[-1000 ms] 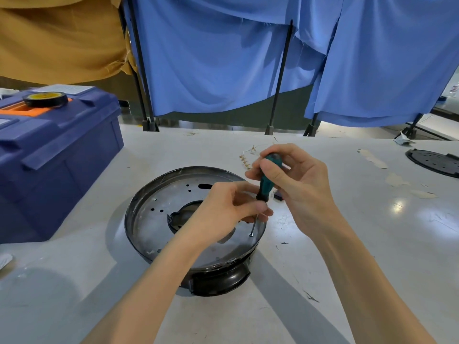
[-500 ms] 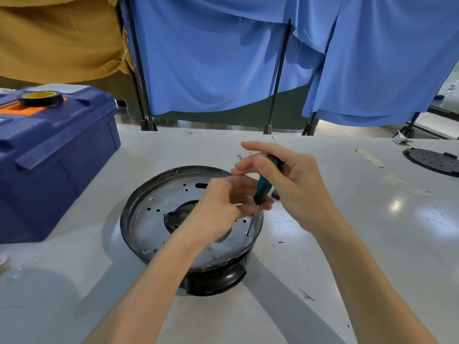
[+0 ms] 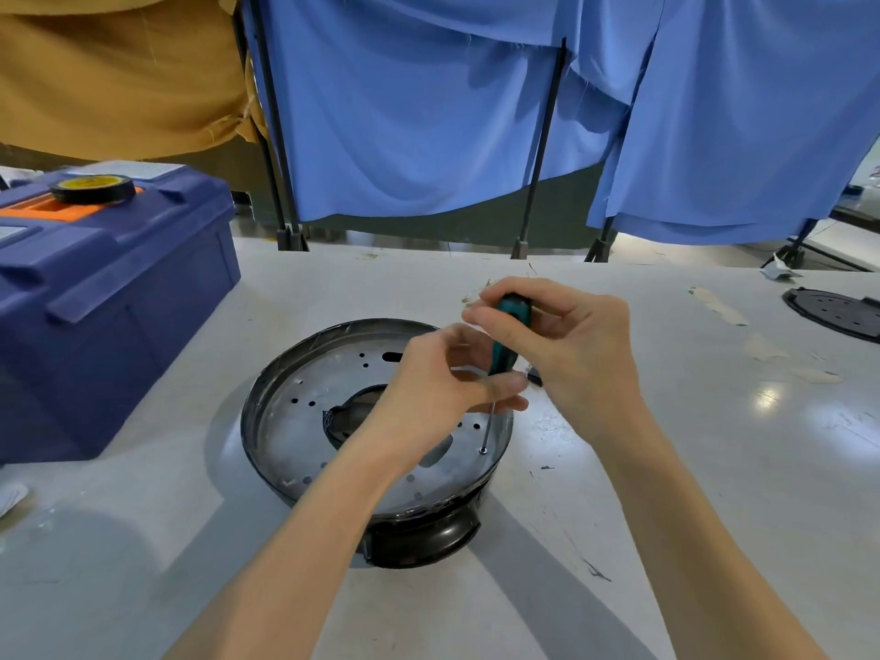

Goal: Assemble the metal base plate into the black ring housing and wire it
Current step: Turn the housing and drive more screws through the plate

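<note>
The black ring housing (image 3: 419, 535) stands in the middle of the table with the perforated metal base plate (image 3: 295, 421) seated inside it. My right hand (image 3: 571, 354) grips the teal handle of a screwdriver (image 3: 507, 335) held nearly upright. Its thin shaft runs down to a screw (image 3: 483, 451) near the plate's right rim. My left hand (image 3: 443, 388) is over the plate and pinches the shaft just below the handle. The plate's central opening is partly hidden by my left hand.
A blue toolbox (image 3: 109, 297) with a roll of black tape (image 3: 93, 189) on its lid stands at the left. A black perforated disc (image 3: 838, 312) lies at the far right edge. Blue cloth screens on black stands hang behind the table.
My right fingers have shifted round the screwdriver handle, as in turning it. My left hand stays on the shaft and the tip stays on the screw.
</note>
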A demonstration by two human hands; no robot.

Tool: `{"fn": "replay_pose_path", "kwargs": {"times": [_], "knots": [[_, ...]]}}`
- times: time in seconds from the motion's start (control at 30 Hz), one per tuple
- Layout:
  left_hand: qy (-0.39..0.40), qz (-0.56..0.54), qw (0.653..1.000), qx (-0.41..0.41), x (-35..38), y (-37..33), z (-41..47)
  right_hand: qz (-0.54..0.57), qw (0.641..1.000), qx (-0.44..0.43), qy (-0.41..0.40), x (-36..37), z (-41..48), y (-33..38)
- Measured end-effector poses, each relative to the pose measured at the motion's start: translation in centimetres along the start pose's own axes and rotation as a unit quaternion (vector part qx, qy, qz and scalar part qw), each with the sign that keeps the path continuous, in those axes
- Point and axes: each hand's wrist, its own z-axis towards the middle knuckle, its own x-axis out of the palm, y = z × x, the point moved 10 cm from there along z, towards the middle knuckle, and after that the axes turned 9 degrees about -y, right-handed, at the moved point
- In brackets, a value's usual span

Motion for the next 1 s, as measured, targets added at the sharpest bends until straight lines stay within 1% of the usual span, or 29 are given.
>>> {"fn": "replay_pose_path", "kwargs": {"times": [0.03,0.07,0.1,0.13,0.2,0.23,0.27,0.33,0.4,0.43,0.47,0.5,0.57,0.6,0.63,0.67,0.7,0.77,0.83,0.87,0.9,0.97,1.0], "knots": [[-0.003,-0.003,1.000,0.000,0.1,0.0,0.1,-0.032,0.999,-0.008,-0.028,-0.3,0.0,0.1],[0.006,-0.002,1.000,0.000,0.2,0.1,0.2,-0.058,0.998,-0.013,-0.037,-0.5,0.2,0.2],[0.020,0.001,1.000,-0.005,0.4,0.3,0.2,-0.068,0.997,-0.013,-0.021,-0.5,0.3,0.2],[0.034,0.001,0.999,-0.009,0.4,0.5,0.2,-0.053,0.998,-0.003,0.015,-0.2,0.5,0.1],[0.050,0.001,0.999,-0.016,0.0,0.8,0.1,0.006,0.996,0.021,0.088,0.5,0.2,0.1],[0.050,0.000,0.999,-0.018,-0.2,0.9,0.0,0.024,0.995,0.022,0.099,0.6,0.1,0.2],[0.046,-0.003,0.999,-0.014,-0.3,0.8,0.1,0.026,0.996,0.020,0.085,0.5,0.1,0.1],[0.028,0.008,1.000,0.000,-0.2,0.5,0.3,-0.008,1.000,0.013,0.009,0.0,0.1,-0.1],[0.009,0.025,1.000,0.016,-0.2,0.2,0.5,-0.082,0.995,-0.006,-0.061,-0.6,0.1,0.0],[0.007,0.019,1.000,0.016,0.0,0.2,0.5,-0.114,0.991,-0.011,-0.070,-0.7,0.2,0.0],[0.015,0.009,1.000,0.009,0.2,0.4,0.5,-0.123,0.991,-0.008,-0.053,-0.6,0.3,0.0],[0.029,-0.001,1.000,-0.001,0.4,0.6,0.4,-0.100,0.995,0.004,-0.012,-0.2,0.4,-0.3],[0.061,-0.003,0.998,-0.009,0.5,0.7,0.2,0.021,0.994,0.055,0.097,1.1,-0.1,-0.6],[0.076,-0.002,0.997,-0.011,0.6,0.8,0.2,0.067,0.987,0.066,0.130,1.4,-0.3,-0.5],[0.085,-0.003,0.996,-0.015,0.6,0.7,0.1,0.074,0.986,0.061,0.136,1.4,-0.3,-0.4],[0.084,0.001,0.996,-0.017,0.6,0.7,0.2,0.055,0.991,0.046,0.112,1.1,-0.1,-0.3],[0.068,0.013,0.998,-0.012,0.5,0.6,0.3,0.019,0.997,0.027,0.067,0.6,0.1,-0.2],[0.013,0.048,0.999,0.007,-0.1,0.4,0.7,-0.054,0.998,0.002,-0.027,0.0,0.2,-0.2],[-0.020,0.039,0.999,0.009,-0.4,0.3,0.8,-0.121,0.990,-0.012,-0.066,-0.2,0.3,-0.1],[-0.019,0.018,1.000,0.000,-0.3,0.5,0.9,-0.129,0.990,-0.007,-0.057,-0.1,0.5,-0.2],[-0.011,-0.007,1.000,-0.014,-0.2,0.7,0.8,-0.103,0.994,0.008,-0.028,0.1,0.7,-0.5],[0.019,-0.032,0.999,-0.036,0.0,0.9,0.6,0.008,0.996,0.052,0.069,1.2,0.4,-0.7],[0.036,-0.030,0.998,-0.038,0.0,1.0,0.5,0.050,0.992,0.060,0.102,1.6,0.2,-0.6]]}}
